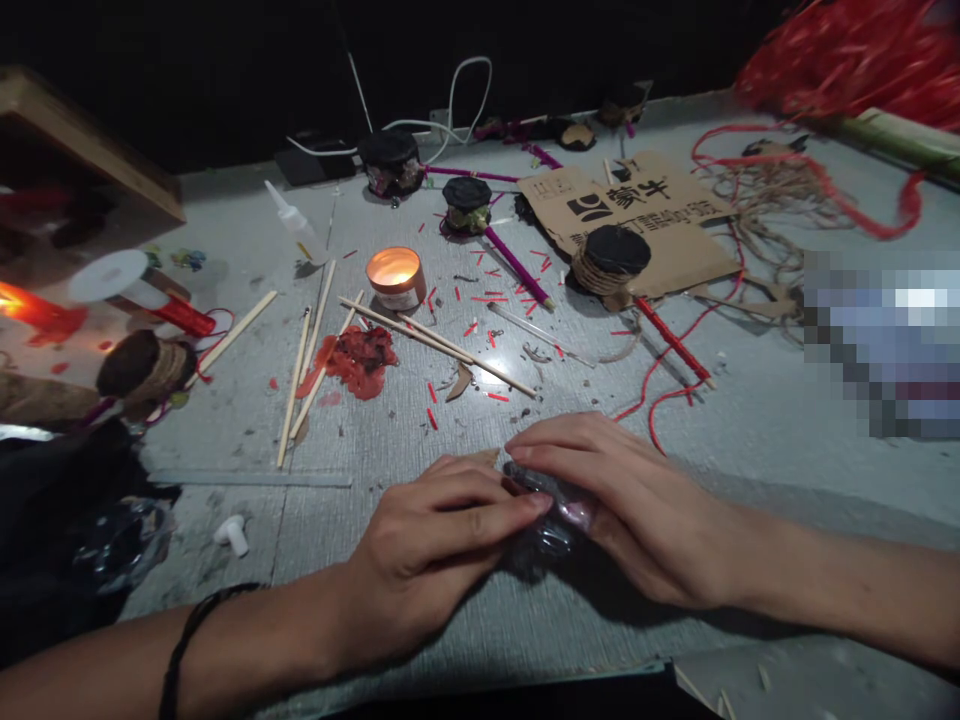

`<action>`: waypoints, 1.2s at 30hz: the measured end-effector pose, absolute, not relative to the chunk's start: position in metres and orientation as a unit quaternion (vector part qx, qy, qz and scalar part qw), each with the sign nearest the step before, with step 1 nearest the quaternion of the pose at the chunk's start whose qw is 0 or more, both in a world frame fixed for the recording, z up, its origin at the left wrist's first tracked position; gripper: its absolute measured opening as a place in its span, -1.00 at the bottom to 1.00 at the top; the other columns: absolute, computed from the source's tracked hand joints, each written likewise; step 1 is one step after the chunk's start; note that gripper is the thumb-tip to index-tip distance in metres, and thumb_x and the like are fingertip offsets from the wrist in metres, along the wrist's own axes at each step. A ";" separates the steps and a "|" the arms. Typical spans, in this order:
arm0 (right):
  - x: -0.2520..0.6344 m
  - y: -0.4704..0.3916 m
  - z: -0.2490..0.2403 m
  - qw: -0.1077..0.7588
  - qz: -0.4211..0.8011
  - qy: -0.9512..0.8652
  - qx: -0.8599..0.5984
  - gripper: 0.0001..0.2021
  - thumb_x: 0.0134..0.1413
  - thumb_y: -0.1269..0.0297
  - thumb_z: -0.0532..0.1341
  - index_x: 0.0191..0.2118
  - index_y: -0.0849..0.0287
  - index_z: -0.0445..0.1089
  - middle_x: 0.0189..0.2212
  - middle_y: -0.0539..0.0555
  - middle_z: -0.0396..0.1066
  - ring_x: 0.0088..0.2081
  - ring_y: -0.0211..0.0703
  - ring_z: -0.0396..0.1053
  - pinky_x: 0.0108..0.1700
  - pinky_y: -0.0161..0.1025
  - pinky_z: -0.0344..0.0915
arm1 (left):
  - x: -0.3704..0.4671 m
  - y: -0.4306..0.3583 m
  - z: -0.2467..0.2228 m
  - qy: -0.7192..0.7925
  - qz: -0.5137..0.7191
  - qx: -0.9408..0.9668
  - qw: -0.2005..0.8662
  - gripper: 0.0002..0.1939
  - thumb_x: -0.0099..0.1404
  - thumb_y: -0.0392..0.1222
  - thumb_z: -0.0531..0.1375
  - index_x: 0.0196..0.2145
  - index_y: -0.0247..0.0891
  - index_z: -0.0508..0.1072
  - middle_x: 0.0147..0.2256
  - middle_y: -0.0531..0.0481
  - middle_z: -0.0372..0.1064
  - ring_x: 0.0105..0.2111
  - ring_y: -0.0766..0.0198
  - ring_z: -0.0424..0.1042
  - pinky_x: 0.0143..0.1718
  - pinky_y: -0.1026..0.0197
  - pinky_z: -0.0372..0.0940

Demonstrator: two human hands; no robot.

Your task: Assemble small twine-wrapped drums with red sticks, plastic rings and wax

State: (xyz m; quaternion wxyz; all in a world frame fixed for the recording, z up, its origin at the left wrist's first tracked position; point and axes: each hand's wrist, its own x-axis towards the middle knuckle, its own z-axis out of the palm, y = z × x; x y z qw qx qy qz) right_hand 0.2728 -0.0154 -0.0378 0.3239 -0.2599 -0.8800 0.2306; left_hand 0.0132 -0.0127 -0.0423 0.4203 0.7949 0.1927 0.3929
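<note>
In the head view, two bare hands meet low and right of centre over a grey tabletop (750, 450) with a fine, streaky grain. Between them is a small, glossy dark bundle (559, 515), its crinkled, see-through surface catching pinkish highlights; its exact shape is hidden by the fingers. The left hand (442, 530), with a thin black cord bracelet (182, 640) on its forearm, presses its fingers, held close together, against the bundle's near left side. The right hand (652, 510) curves over from the right, long fingers lying side by side across the top and thumb tucked lower, so both hands are clamped on the bundle. Beyond them, slim pale wooden sticks (442, 346) lie crossed beside a lumpy puddle of red wax (360, 365). A small copper-coloured tin candle (395, 280) glows behind. To its right, a stick wound in smooth purple thread (519, 267) juts from a little black-topped drum (466, 207). Farther right, a round drum with coiled, rough twine sides (611, 258) and a black cover sits at the edge of flat brown printed cardboard (675, 235), with a red thread-wrapped stick (676, 342) extending from it. Fuzzy red yarn (892, 225) loops near tangled tan twine (780, 200).
</note>
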 end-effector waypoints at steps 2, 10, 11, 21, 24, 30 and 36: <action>0.272 -0.015 -0.038 0.324 0.229 -0.880 -0.260 -0.59 0.46 0.46 0.08 0.34 0.30 0.21 0.15 0.31 0.43 0.20 0.03 0.37 0.25 -0.02 0.37 | 0.013 -0.013 -0.043 0.194 0.392 0.795 0.421 -0.44 0.45 -0.47 0.30 0.33 -0.09 0.48 -0.07 -0.16 0.63 -0.02 0.13 0.61 0.09 -0.01 0.56; 0.272 -0.015 -0.036 0.321 0.225 -0.882 -0.262 -0.60 0.46 0.45 0.10 0.32 0.29 0.23 0.15 0.30 0.44 0.20 0.02 0.37 0.25 -0.04 0.38 | 0.015 -0.013 -0.043 0.191 0.398 0.789 0.427 -0.45 0.43 -0.50 0.30 0.30 -0.16 0.51 -0.08 -0.17 0.63 -0.02 0.11 0.60 0.08 -0.03 0.56; 0.272 -0.015 -0.036 0.320 0.225 -0.882 -0.262 -0.60 0.45 0.45 0.10 0.32 0.29 0.23 0.15 0.30 0.44 0.19 0.03 0.38 0.24 -0.03 0.38 | 0.015 -0.013 -0.043 0.190 0.399 0.789 0.427 -0.45 0.43 -0.50 0.30 0.30 -0.15 0.51 -0.08 -0.17 0.63 -0.02 0.11 0.61 0.08 -0.03 0.57; 0.272 -0.015 -0.036 0.321 0.229 -0.879 -0.267 -0.54 0.41 0.45 0.12 0.36 0.21 0.21 0.12 0.29 0.48 0.16 0.08 0.45 0.18 0.05 0.46 | 0.014 -0.013 -0.043 0.196 0.398 0.791 0.422 -0.47 0.45 -0.46 0.30 0.30 -0.12 0.51 -0.08 -0.16 0.64 -0.02 0.12 0.61 0.09 -0.03 0.57; 0.271 -0.015 -0.036 0.323 0.232 -0.878 -0.267 -0.52 0.41 0.45 0.12 0.37 0.17 0.20 0.13 0.29 0.48 0.16 0.10 0.45 0.18 0.07 0.46 | 0.014 -0.014 -0.043 0.193 0.400 0.790 0.422 -0.45 0.46 -0.45 0.29 0.32 -0.08 0.49 -0.08 -0.16 0.64 -0.02 0.12 0.61 0.08 -0.04 0.57; 0.271 -0.015 -0.035 0.319 0.234 -0.880 -0.264 -0.54 0.41 0.46 0.12 0.36 0.21 0.20 0.13 0.30 0.46 0.17 0.09 0.43 0.20 0.05 0.44 | 0.014 -0.013 -0.044 0.195 0.393 0.794 0.420 -0.45 0.47 -0.45 0.29 0.32 -0.07 0.48 -0.08 -0.15 0.64 -0.02 0.13 0.61 0.09 -0.02 0.57; 0.271 -0.015 -0.036 0.319 0.238 -0.880 -0.260 -0.55 0.44 0.44 0.11 0.36 0.21 0.18 0.13 0.30 0.45 0.18 0.08 0.40 0.21 0.06 0.43 | 0.015 -0.013 -0.044 0.194 0.399 0.790 0.423 -0.47 0.45 -0.46 0.30 0.29 -0.10 0.51 -0.08 -0.15 0.63 -0.02 0.12 0.61 0.09 -0.03 0.57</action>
